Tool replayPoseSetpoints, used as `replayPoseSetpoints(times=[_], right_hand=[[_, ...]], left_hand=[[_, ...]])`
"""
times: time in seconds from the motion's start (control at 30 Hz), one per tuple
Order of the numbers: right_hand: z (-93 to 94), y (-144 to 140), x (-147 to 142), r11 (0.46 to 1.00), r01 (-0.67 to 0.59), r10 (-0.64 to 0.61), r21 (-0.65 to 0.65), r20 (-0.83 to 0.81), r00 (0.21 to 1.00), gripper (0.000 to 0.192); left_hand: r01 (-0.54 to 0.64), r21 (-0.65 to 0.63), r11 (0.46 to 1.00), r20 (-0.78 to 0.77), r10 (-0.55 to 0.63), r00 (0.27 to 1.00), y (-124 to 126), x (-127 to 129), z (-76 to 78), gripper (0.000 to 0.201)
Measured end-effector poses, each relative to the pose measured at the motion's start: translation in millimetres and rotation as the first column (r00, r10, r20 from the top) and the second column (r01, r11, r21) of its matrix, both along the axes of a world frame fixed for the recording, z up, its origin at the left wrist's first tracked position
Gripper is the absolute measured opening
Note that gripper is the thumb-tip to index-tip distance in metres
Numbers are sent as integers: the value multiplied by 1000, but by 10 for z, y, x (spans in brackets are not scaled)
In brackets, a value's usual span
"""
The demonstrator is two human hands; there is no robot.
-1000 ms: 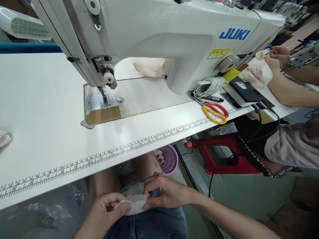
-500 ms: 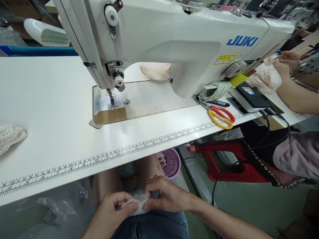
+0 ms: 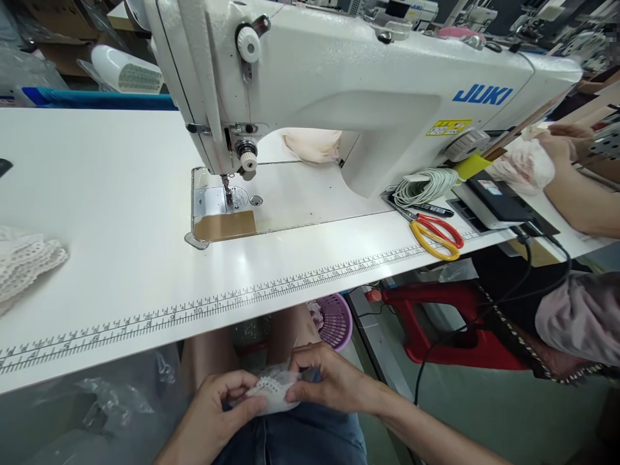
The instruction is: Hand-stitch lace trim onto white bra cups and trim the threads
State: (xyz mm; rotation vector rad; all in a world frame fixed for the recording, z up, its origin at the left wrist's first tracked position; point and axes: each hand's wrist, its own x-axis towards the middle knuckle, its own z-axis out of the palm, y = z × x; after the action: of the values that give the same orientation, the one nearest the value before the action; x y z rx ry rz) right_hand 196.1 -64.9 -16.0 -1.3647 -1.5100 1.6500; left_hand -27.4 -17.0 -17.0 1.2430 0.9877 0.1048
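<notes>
Over my lap, below the table edge, both hands pinch a small piece of white eyelet lace fabric (image 3: 274, 392). My left hand (image 3: 223, 407) grips its left end between thumb and fingers. The right end is pinched by my right hand (image 3: 325, 380), with thin sheer material bunched near its fingertips. Above them stands a white JUKI sewing machine (image 3: 382, 90), its needle and presser foot (image 3: 227, 194) over the metal plate. More white scalloped lace (image 3: 29, 265) lies at the table's left edge.
Scissors (image 3: 436, 237) with red and yellow handles lie beside a coil of pale cord (image 3: 426, 186) and a black box (image 3: 491, 197). A purple basket (image 3: 338, 321) stands below. On the right, a co-worker's arm (image 3: 581, 194) rests near pale fabric; plastic bags (image 3: 111, 407) hang at lower left.
The view has shifted slightly left, so the machine and lace pile appear further right. My fingers have spread the piece a little, and more of its eyelet pattern shows.
</notes>
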Motion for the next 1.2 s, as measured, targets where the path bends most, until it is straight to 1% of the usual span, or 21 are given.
replayPoseSetpoints(times=[0.1,0.17,0.2,0.27,0.37,0.47,0.57,0.7,0.83,0.93,1.0,1.1,1.17,1.2], right_hand=[[54,3,-5,1000,20,-20,-19,-21,1000,32],[109,14,-28,999,44,-44,0,-66,997,39],[135,22,-44,998,55,-54,8,-101,993,44],[174,40,-78,998,66,-63,12,-165,984,46],[191,66,-123,998,60,-55,21,-188,981,37],[174,82,-153,998,58,-54,21,-145,988,31],[156,97,-175,998,58,-60,-24,-121,991,34],[157,122,-192,992,52,-69,-117,-148,987,39],[146,127,-199,984,39,-69,-173,-168,983,42],[125,118,-206,975,13,-62,-223,-215,975,43],[116,115,-212,972,0,-60,-234,-249,967,43],[116,117,-219,975,22,-79,-220,-253,964,43],[120,119,-224,973,36,-92,-226,-242,966,44],[122,118,-228,972,38,-96,-234,-240,966,44]], left_hand=[[18,-37,999,10,-18,1000,14,37,56,32],[23,-76,997,14,-22,1000,25,74,120,31],[12,-91,996,11,-11,1000,26,90,151,31],[-30,-101,994,0,30,1000,17,111,198,32],[-108,-69,992,-5,108,994,-19,115,223,39],[-139,-44,989,-4,139,990,-47,108,220,42],[-91,-41,995,9,92,996,-45,110,225,33],[-25,-29,999,13,25,1000,-20,122,260,26],[-25,-4,1000,-17,25,1000,-11,118,281,23],[-20,1,1000,-14,20,1000,-21,107,261,22],[-11,9,1000,-19,11,1000,-30,99,241,22],[-20,25,999,-26,21,999,-30,80,221,24],[-14,65,998,-33,17,999,-22,59,207,23],[6,97,995,-41,-2,999,-18,49,197,22]])
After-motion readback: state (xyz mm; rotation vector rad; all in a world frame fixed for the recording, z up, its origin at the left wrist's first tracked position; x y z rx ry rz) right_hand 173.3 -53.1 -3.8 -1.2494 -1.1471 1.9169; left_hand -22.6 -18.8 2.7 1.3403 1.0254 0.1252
